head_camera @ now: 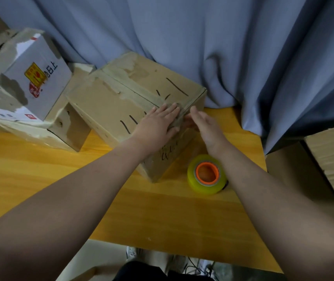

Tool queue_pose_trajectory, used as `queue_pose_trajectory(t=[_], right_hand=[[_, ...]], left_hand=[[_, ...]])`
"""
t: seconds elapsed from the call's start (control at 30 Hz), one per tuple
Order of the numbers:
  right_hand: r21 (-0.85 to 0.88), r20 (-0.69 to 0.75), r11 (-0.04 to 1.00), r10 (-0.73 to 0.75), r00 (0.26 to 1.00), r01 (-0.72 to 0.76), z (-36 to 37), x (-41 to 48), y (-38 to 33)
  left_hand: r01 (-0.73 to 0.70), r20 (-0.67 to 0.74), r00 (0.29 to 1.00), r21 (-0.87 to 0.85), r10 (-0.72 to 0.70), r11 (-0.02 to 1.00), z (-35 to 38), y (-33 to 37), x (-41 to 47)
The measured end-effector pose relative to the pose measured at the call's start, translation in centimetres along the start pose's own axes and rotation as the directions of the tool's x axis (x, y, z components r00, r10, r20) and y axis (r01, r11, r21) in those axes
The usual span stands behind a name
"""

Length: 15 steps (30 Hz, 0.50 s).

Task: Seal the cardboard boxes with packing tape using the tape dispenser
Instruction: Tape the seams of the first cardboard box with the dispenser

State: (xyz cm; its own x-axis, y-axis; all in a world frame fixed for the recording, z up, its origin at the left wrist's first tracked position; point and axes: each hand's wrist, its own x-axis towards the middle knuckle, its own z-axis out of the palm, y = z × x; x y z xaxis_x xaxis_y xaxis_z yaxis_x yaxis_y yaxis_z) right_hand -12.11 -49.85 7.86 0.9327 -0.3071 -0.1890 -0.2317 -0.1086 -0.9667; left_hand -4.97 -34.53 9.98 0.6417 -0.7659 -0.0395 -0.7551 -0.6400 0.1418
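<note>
Seam: I am pressing clear tape (180, 115) onto the brown cardboard box (117, 102); it looks nearly sealed.
Fingers: left hand (158, 124) and right hand (206, 126) are lying flat, gripping nothing.
Remaining: I cannot tell whether the stacked cardboard boxes (40, 82) are sealed.

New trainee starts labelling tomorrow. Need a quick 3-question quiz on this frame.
1. True or false: the tape roll sits on top of the box.
2. The left hand is: A) flat on the box top, B) gripping the tape roll, C) hanging off the table edge.
3. What colour is the tape roll's core?

Key:
1. False. It rests on the table beside the box.
2. A
3. Orange
</note>
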Motion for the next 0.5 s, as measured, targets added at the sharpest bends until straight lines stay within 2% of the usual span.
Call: queue_pose_trajectory(t=[0.13, 0.33, 0.5], right_hand=[[-0.076, 0.039, 0.992, 0.103, 0.994, -0.1, -0.7, 0.4, 0.9], [-0.279, 0.145, 0.96, 0.053, 0.988, -0.01, -1.8, 0.9, -0.6], [-0.413, 0.22, 0.911, 0.103, 0.97, -0.004, -3.9, 1.2, -1.6]], left_hand=[[0.005, 0.007, 1.0, -0.006, -0.005, 1.0, 0.0, 0.0, -0.1], [0.005, 0.019, 1.0, -0.019, -0.004, 1.0, -0.3, 0.0, -0.2], [-0.023, 0.069, 0.997, -0.011, 0.024, 1.0, -0.5, -0.1, -0.3]])
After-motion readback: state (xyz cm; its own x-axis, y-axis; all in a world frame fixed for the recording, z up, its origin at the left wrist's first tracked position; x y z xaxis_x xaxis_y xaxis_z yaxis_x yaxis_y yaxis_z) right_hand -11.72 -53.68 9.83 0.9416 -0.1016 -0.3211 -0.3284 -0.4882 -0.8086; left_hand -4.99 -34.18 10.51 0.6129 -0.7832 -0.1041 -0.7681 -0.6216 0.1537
